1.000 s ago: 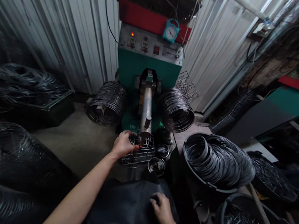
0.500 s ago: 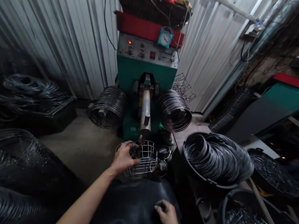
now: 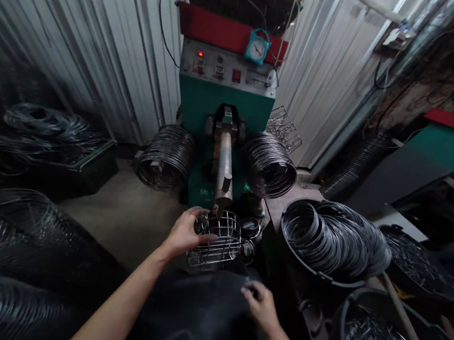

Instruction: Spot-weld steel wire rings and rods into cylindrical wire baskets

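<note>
A round cage of thin wire (image 3: 222, 245) sits at the end of the machine's horizontal metal arm (image 3: 225, 165), just in front of the dark apron (image 3: 205, 318). My left hand (image 3: 186, 234) grips the cage's left side, thumb over the near wires and fingers at the upper rim. Over the apron's right side, apart from the cage, is my right hand (image 3: 262, 305). Its fingers are curled in toward the thumb; whether anything small is between them I cannot make out. The green machine (image 3: 226, 96) has a lit red lamp.
Wire coils (image 3: 165, 156) flank the arm on the left, with another coil (image 3: 269, 166) on the right. A tub of wire rings (image 3: 333, 279) stands to the right, above a tub of short wire pieces (image 3: 339, 330). More wire bundles (image 3: 46, 123) lie at the left.
My right hand has moved slightly up, toward the cage. My left hand stays on the cage, which has hardly moved. The camera view has tilted down a little.
</note>
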`<move>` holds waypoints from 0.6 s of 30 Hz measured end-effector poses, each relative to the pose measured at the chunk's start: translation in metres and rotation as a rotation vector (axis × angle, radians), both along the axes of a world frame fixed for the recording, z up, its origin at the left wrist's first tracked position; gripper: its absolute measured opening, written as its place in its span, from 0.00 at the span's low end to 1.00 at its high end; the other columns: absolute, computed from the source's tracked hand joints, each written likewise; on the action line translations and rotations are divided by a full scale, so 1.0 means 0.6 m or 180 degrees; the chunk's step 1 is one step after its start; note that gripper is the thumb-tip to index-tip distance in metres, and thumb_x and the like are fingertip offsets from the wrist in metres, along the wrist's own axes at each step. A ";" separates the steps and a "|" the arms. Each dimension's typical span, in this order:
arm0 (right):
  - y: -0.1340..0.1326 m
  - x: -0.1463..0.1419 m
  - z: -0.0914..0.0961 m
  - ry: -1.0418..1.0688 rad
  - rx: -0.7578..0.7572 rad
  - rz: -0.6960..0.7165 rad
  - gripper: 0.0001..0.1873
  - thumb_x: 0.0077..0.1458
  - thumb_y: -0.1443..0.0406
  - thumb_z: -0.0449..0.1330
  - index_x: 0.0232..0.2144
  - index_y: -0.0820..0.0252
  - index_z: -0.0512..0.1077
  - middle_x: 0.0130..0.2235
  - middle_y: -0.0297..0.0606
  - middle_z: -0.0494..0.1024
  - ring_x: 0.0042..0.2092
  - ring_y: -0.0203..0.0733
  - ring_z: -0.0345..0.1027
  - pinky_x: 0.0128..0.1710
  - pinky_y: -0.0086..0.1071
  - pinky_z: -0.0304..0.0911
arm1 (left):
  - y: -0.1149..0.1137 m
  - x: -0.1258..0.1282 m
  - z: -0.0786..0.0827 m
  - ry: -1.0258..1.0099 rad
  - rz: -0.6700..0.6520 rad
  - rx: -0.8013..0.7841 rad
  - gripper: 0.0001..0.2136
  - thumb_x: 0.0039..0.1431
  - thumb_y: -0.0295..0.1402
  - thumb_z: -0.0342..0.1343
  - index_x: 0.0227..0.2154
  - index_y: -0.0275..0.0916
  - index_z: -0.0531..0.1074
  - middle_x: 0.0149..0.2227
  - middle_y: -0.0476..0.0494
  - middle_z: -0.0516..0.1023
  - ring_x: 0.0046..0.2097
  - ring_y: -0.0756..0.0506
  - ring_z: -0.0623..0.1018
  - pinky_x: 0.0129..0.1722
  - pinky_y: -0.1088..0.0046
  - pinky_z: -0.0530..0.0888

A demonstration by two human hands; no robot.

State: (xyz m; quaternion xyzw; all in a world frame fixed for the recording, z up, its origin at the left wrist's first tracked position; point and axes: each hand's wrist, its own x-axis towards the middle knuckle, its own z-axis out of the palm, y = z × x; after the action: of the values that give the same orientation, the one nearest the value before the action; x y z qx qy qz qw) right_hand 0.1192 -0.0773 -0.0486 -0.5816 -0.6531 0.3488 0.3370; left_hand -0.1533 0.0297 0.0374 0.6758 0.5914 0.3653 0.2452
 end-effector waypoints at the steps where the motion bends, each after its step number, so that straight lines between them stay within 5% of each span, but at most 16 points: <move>1: 0.032 -0.001 0.027 -0.0040 0.0283 0.0087 0.14 0.53 0.56 0.54 0.29 0.59 0.74 0.30 0.41 0.77 0.35 0.44 0.71 0.37 0.34 0.66 | 0.010 -0.011 0.002 -0.0149 0.0040 0.0006 0.27 0.42 0.45 0.62 0.46 0.40 0.68 0.49 0.39 0.71 0.51 0.39 0.71 0.50 0.62 0.68; 5: 0.195 -0.031 0.125 -0.0411 0.1073 0.0497 0.15 0.57 0.58 0.52 0.34 0.60 0.75 0.36 0.44 0.75 0.39 0.43 0.69 0.43 0.35 0.63 | 0.059 -0.043 0.007 -0.0145 0.0042 -0.0308 0.22 0.54 0.52 0.48 0.39 0.39 0.72 0.42 0.41 0.76 0.46 0.40 0.74 0.45 0.65 0.69; 8: 0.299 -0.070 0.161 -0.0603 0.0874 0.1171 0.14 0.56 0.58 0.53 0.32 0.60 0.75 0.38 0.41 0.75 0.40 0.40 0.68 0.42 0.32 0.62 | 0.085 -0.047 0.002 0.0129 -0.0252 -0.0819 0.24 0.52 0.56 0.45 0.29 0.40 0.73 0.30 0.45 0.76 0.36 0.41 0.75 0.35 0.69 0.69; 13: 0.368 -0.105 0.149 -0.0729 -0.0157 0.1824 0.17 0.53 0.57 0.55 0.26 0.65 0.74 0.23 0.31 0.70 0.27 0.35 0.63 0.29 0.26 0.59 | 0.102 -0.036 -0.019 0.0170 -0.0575 -0.0959 0.22 0.51 0.55 0.48 0.27 0.40 0.72 0.26 0.49 0.74 0.31 0.45 0.73 0.30 0.72 0.67; 18: 0.390 -0.117 0.130 -0.0826 0.0126 0.1379 0.15 0.54 0.62 0.51 0.27 0.66 0.74 0.25 0.33 0.71 0.29 0.36 0.62 0.31 0.27 0.59 | 0.132 -0.033 -0.021 0.0689 0.0071 -0.0518 0.17 0.59 0.47 0.45 0.35 0.40 0.73 0.45 0.40 0.73 0.50 0.37 0.70 0.49 0.56 0.64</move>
State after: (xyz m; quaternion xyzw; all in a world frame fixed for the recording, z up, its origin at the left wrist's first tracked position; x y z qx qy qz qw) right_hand 0.0488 0.1564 0.0296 -0.4612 -0.8070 0.3224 0.1790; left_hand -0.1729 0.1088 0.0247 0.6825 0.6495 0.2438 0.2300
